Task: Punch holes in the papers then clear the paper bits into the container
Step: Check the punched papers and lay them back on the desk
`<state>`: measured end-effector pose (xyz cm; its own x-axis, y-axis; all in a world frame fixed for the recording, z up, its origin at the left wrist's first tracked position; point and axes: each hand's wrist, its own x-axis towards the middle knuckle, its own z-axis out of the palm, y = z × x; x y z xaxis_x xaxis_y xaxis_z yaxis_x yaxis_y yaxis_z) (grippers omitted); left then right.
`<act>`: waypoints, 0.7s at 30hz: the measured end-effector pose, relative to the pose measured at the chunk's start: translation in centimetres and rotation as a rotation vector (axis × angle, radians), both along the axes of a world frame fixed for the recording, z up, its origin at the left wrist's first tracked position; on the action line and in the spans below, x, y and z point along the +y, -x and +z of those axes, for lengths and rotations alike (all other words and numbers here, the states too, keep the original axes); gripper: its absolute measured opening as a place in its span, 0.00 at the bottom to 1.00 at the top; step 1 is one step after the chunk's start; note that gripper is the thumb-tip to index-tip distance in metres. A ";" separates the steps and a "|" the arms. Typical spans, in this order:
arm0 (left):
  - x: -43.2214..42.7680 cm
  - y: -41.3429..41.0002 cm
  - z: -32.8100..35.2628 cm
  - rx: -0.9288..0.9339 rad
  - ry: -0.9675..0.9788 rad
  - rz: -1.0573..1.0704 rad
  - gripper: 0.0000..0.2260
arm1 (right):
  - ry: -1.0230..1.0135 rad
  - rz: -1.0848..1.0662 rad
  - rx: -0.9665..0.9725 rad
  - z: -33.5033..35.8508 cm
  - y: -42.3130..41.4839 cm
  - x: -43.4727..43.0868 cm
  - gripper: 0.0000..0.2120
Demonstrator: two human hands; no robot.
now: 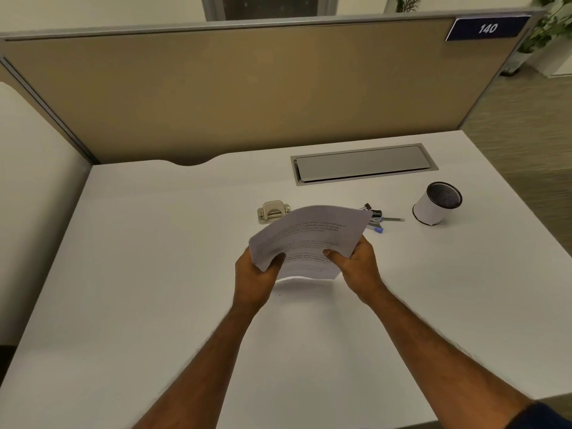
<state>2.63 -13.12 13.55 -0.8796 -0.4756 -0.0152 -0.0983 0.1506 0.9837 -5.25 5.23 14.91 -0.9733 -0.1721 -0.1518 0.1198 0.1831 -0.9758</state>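
Two bare forearms are reaching over a white desk (154, 274); the left hand (253, 274) and right hand (356, 267) are each gripping a curled stack of printed white papers (309, 233) above it. Just beyond are sitting a beige metal hole punch (273, 211) and, farther right, a white cylindrical container (436, 203).

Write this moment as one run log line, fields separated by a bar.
both hands hold papers above desk | left hand | right hand | hole punch untouched | container upright
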 end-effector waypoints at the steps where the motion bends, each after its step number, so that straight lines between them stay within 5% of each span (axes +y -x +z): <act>1: 0.0 0.0 0.0 -0.014 -0.021 0.000 0.18 | -0.004 0.014 -0.011 -0.2 0.0 0.0 0.22; 8: -0.4 0.0 -0.1 -0.046 -0.036 -0.004 0.19 | -0.048 0.047 -0.004 -0.9 0.5 -0.4 0.27; 14: -0.6 0.8 0.8 -0.036 -0.001 -0.006 0.14 | -0.047 0.079 0.021 -0.3 1.6 -0.7 0.17; 21: -0.6 1.3 0.7 -0.036 -0.041 0.008 0.12 | -0.040 0.060 -0.016 -1.1 1.7 -1.1 0.18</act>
<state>1.34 -13.75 14.22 -0.8743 -0.4807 -0.0668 -0.1352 0.1090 0.9848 -6.98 4.09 13.85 -0.9588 -0.2240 -0.1749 0.1227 0.2289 -0.9657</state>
